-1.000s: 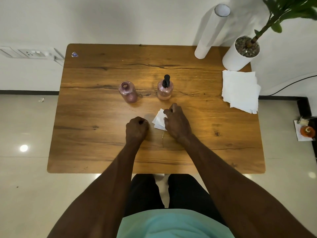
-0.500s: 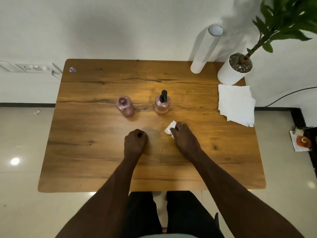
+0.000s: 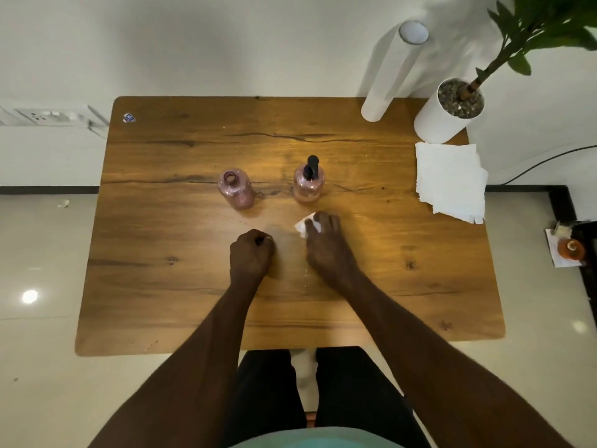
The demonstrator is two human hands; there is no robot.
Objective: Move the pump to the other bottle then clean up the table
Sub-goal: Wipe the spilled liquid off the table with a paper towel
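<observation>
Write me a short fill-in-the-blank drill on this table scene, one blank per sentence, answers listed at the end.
1. The black pump sits on the bottle nearer the person's ____ hand.
2. The open bottle has no ____ on it.
3. The right hand presses a small white ____ against the table.
4. The left hand is curled into a ____ and holds nothing.

Answers: right; pump; tissue; fist

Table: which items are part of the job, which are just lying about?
Job: pump on right bottle; open bottle; tissue under right hand; left hand, a fist.
Lying about: napkin stack, paper roll, plant pot.
</observation>
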